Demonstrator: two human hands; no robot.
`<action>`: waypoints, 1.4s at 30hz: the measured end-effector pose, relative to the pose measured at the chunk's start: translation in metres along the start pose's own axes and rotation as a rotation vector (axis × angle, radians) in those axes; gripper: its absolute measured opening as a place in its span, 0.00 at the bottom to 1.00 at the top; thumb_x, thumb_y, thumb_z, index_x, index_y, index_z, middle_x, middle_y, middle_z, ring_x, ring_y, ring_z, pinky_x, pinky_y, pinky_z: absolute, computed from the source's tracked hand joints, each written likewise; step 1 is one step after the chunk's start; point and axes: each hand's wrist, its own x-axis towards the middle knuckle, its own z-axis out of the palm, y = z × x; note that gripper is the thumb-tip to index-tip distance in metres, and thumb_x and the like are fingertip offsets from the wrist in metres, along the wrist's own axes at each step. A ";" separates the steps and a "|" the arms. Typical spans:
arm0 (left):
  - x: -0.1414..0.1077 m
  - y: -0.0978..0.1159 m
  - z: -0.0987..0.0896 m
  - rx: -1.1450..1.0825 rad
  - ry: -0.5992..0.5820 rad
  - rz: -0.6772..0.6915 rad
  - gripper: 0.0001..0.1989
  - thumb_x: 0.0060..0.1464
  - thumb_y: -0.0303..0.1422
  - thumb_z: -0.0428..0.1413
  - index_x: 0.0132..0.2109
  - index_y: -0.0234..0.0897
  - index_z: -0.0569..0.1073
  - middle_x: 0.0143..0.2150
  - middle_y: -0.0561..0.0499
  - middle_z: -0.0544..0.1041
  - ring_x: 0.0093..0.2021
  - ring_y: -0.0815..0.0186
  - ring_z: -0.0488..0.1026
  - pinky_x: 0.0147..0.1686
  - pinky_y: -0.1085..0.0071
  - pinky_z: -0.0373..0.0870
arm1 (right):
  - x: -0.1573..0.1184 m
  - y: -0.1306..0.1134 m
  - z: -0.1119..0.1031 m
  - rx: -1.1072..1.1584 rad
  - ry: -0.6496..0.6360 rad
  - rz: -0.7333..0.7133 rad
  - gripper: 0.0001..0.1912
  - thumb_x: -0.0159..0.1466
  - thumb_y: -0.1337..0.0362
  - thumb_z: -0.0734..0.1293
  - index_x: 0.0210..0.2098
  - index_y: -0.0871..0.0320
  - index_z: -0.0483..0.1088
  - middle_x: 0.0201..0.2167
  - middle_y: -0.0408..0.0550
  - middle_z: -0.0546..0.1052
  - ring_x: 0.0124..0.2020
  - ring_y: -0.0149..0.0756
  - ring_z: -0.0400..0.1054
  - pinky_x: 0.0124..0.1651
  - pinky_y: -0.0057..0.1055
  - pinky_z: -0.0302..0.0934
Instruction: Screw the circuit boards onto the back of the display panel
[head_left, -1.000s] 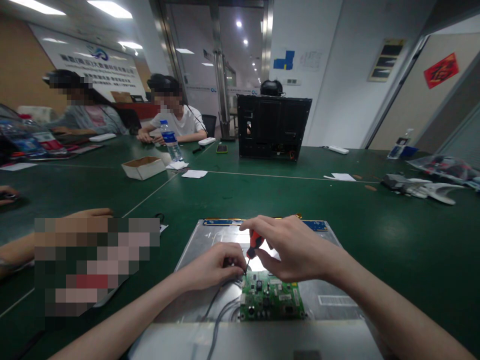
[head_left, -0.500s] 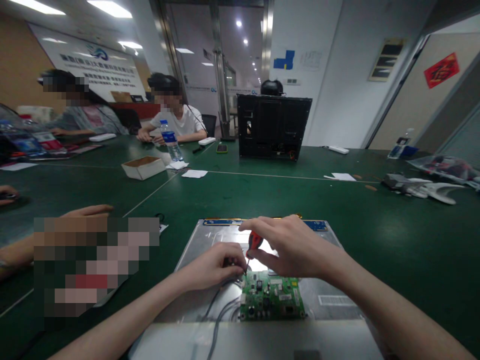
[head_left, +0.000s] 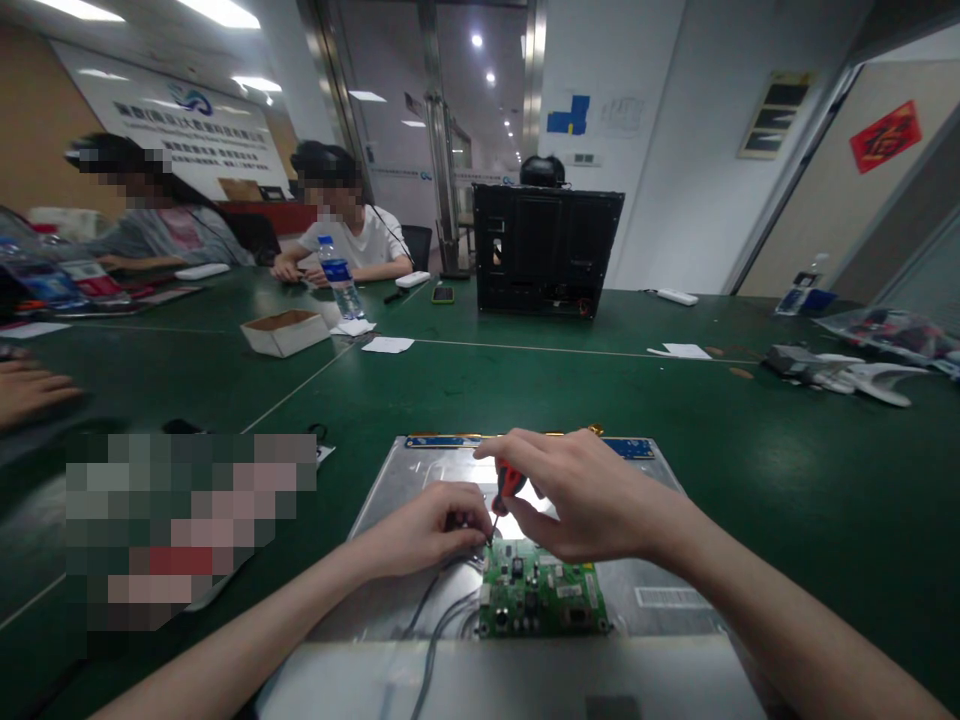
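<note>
My right hand (head_left: 559, 490) grips a screwdriver with a red and black handle (head_left: 509, 483). Its thin shaft points down at the upper left corner of a green circuit board (head_left: 541, 592). Fingers curled, my left hand (head_left: 450, 522) is closed at that same corner, close to the screwdriver tip; whatever its fingertips pinch is hidden. The board lies on a silver metal panel (head_left: 390, 500) with a blue strip (head_left: 630, 448) along its far edge. Grey cables (head_left: 433, 645) run from the board's left side toward me.
Across the green table (head_left: 420, 400) stand a black monitor housing (head_left: 547, 250), a water bottle (head_left: 341, 280) and an open white box (head_left: 285, 333). A metal-and-white device (head_left: 840, 376) lies at right. Two people sit opposite; another person's hand (head_left: 34, 390) is at left.
The neighbouring person's arm at left has drawn back from the blurred-out item toward the far left. My two hands and the screwdriver hold nearly the same place.
</note>
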 end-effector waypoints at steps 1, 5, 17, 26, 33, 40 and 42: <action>0.000 0.000 0.000 0.004 0.002 -0.001 0.06 0.58 0.32 0.56 0.34 0.35 0.76 0.33 0.51 0.75 0.34 0.63 0.70 0.35 0.70 0.64 | 0.000 0.000 0.001 0.000 0.002 0.001 0.21 0.65 0.68 0.61 0.58 0.61 0.63 0.44 0.52 0.78 0.36 0.36 0.71 0.31 0.31 0.54; 0.000 -0.002 0.001 0.014 0.014 -0.004 0.05 0.57 0.31 0.56 0.34 0.36 0.76 0.32 0.51 0.75 0.33 0.64 0.70 0.35 0.70 0.64 | 0.000 0.002 0.004 -0.002 0.021 0.003 0.20 0.66 0.68 0.61 0.58 0.59 0.63 0.43 0.50 0.78 0.36 0.35 0.71 0.31 0.30 0.52; 0.000 0.000 0.001 -0.002 0.008 -0.033 0.04 0.54 0.26 0.56 0.34 0.36 0.77 0.32 0.52 0.76 0.32 0.66 0.69 0.35 0.71 0.65 | 0.002 0.005 0.007 -0.087 0.032 -0.003 0.11 0.68 0.65 0.65 0.50 0.57 0.66 0.40 0.46 0.79 0.33 0.34 0.71 0.27 0.30 0.47; 0.001 0.000 0.001 -0.005 0.006 -0.025 0.04 0.55 0.29 0.56 0.34 0.36 0.76 0.32 0.52 0.75 0.33 0.65 0.69 0.34 0.70 0.64 | 0.001 0.001 0.003 -0.014 0.015 -0.006 0.20 0.66 0.69 0.62 0.57 0.60 0.62 0.43 0.51 0.77 0.35 0.34 0.70 0.31 0.30 0.53; 0.001 0.003 0.001 0.035 0.045 -0.027 0.03 0.53 0.29 0.56 0.32 0.36 0.74 0.30 0.53 0.74 0.31 0.65 0.67 0.32 0.72 0.62 | 0.002 0.001 0.006 -0.135 0.040 -0.008 0.11 0.69 0.62 0.64 0.50 0.58 0.67 0.40 0.47 0.77 0.32 0.33 0.70 0.26 0.29 0.45; 0.002 0.007 -0.001 0.001 0.016 -0.017 0.04 0.54 0.31 0.58 0.34 0.36 0.75 0.31 0.52 0.75 0.33 0.64 0.69 0.34 0.70 0.63 | 0.000 0.000 0.001 -0.019 -0.023 0.009 0.20 0.66 0.68 0.63 0.57 0.61 0.61 0.45 0.51 0.77 0.34 0.34 0.70 0.30 0.30 0.51; 0.001 0.006 0.000 0.004 0.015 -0.022 0.04 0.54 0.31 0.58 0.34 0.35 0.76 0.31 0.52 0.75 0.33 0.64 0.69 0.34 0.71 0.63 | 0.000 0.001 0.003 -0.050 0.001 0.019 0.18 0.67 0.66 0.63 0.56 0.59 0.62 0.43 0.49 0.78 0.34 0.34 0.71 0.29 0.30 0.49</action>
